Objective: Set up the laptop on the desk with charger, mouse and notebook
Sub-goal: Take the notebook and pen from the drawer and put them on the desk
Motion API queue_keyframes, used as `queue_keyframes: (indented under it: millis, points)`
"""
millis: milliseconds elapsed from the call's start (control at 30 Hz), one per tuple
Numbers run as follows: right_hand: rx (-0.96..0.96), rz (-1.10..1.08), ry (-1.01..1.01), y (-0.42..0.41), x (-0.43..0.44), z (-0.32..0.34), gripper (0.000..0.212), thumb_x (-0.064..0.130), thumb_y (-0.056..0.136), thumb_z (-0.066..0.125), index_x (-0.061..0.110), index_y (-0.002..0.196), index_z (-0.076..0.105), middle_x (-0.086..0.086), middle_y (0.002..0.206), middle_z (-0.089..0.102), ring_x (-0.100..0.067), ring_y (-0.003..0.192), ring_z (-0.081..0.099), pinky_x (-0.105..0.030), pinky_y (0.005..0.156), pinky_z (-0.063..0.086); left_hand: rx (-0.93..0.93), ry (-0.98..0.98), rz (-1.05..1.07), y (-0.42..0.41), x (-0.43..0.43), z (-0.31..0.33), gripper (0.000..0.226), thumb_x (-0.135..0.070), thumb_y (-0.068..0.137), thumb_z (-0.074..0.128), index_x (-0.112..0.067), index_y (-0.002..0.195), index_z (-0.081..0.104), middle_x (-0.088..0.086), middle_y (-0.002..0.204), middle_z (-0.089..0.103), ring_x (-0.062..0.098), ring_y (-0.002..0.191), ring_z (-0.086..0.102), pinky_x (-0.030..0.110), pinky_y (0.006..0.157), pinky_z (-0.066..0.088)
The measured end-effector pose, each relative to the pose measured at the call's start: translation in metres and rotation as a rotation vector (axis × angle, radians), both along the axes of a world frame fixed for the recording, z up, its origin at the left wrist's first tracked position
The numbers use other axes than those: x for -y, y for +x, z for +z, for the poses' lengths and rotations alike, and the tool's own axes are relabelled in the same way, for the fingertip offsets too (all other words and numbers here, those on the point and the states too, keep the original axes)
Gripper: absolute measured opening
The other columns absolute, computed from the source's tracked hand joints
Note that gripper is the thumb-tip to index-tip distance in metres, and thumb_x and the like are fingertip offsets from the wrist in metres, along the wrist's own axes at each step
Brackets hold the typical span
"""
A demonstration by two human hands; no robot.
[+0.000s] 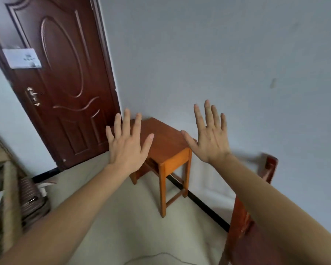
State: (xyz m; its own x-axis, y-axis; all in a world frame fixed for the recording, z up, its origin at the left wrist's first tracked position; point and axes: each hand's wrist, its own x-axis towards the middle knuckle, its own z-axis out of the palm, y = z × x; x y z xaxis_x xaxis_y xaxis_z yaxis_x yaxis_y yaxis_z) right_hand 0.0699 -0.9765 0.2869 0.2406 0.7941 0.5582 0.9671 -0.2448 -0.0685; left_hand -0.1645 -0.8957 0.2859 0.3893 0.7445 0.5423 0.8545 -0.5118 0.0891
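Both arms are stretched forward and both hands are raised in the air with the backs toward the camera. The left hand [127,148] is released, its fingers straight and spread, and it holds nothing; in the view it covers the left edge of the desk. The right hand [210,142] is the same, flat and spread with nothing in it, and its thumb lies over the right corner of the desk. The desk [166,142], a small table of orange-brown wood with four thin legs, stands at 12 o'clock in the corner of the room, close to the pale wall [218,54], and the part of its top seen between the hands is bare wood. At 10 o'clock there is a dark brown door [65,83] with carved panels and a metal handle [33,96]. A white paper [22,58] is fixed on the door near its left edge; it carries some small greenish marks, but they are too blurred to read. At 4 o'clock a reddish wooden chair [245,217] stands just beside the wall, partly hidden by the right forearm. At 8 o'clock a ribbed suitcase [30,196] stands on the light floor [113,226]. At 6 o'clock a thin dark cord [161,254] lies on the floor; I cannot tell what it belongs to.
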Motion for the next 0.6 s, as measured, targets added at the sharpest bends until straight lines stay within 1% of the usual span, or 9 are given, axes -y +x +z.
queue_keyframes:
  millis: [133, 267, 367, 501, 601]
  points:
    - [0.020, 0.110, 0.016, -0.018, -0.101, -0.022, 0.083, 0.070, 0.099, 0.027, 0.019, 0.164, 0.014, -0.020, 0.170, 0.010, -0.041, 0.155, 0.016, -0.063, 0.122, 0.019, -0.033, 0.011, 0.100, -0.029, -0.078, -0.015, 0.075, -0.062, 0.097, 0.023, -0.017, 0.156, 0.021, 0.017, 0.164, 0.014, 0.040, 0.149, 0.013, 0.067, 0.112, 0.024]
    - [0.001, 0.207, 0.034, -0.024, -0.228, -0.027, 0.083, 0.071, 0.100, 0.025, 0.020, 0.164, 0.013, -0.019, 0.170, 0.009, -0.041, 0.156, 0.014, -0.062, 0.123, 0.017, -0.045, 0.049, 0.201, -0.040, -0.186, -0.009, 0.074, -0.061, 0.097, 0.025, -0.016, 0.155, 0.024, 0.018, 0.163, 0.016, 0.041, 0.148, 0.016, 0.068, 0.110, 0.025]
    - [-0.012, 0.250, 0.029, -0.026, -0.315, -0.012, 0.083, 0.072, 0.100, 0.024, 0.021, 0.164, 0.010, -0.018, 0.170, 0.007, -0.040, 0.156, 0.012, -0.061, 0.124, 0.016, -0.024, 0.050, 0.254, -0.039, -0.261, 0.008, 0.073, -0.061, 0.097, 0.026, -0.016, 0.155, 0.025, 0.018, 0.163, 0.017, 0.041, 0.148, 0.016, 0.069, 0.110, 0.026]
    - [0.009, 0.321, 0.041, -0.033, -0.427, 0.016, 0.084, 0.071, 0.099, 0.019, 0.020, 0.164, 0.010, -0.019, 0.170, 0.008, -0.040, 0.156, 0.012, -0.059, 0.124, 0.015, -0.010, 0.107, 0.291, -0.048, -0.354, 0.028, 0.072, -0.061, 0.098, 0.026, -0.017, 0.154, 0.025, 0.017, 0.163, 0.018, 0.040, 0.148, 0.017, 0.069, 0.110, 0.025]
    - [-0.015, 0.338, 0.018, -0.048, -0.492, 0.018, 0.084, 0.071, 0.098, 0.018, 0.020, 0.164, 0.007, -0.018, 0.171, 0.005, -0.038, 0.157, 0.008, -0.058, 0.125, 0.012, 0.011, 0.128, 0.314, -0.063, -0.409, 0.028, 0.071, -0.061, 0.098, 0.026, -0.017, 0.154, 0.026, 0.017, 0.162, 0.020, 0.040, 0.147, 0.018, 0.069, 0.110, 0.026]
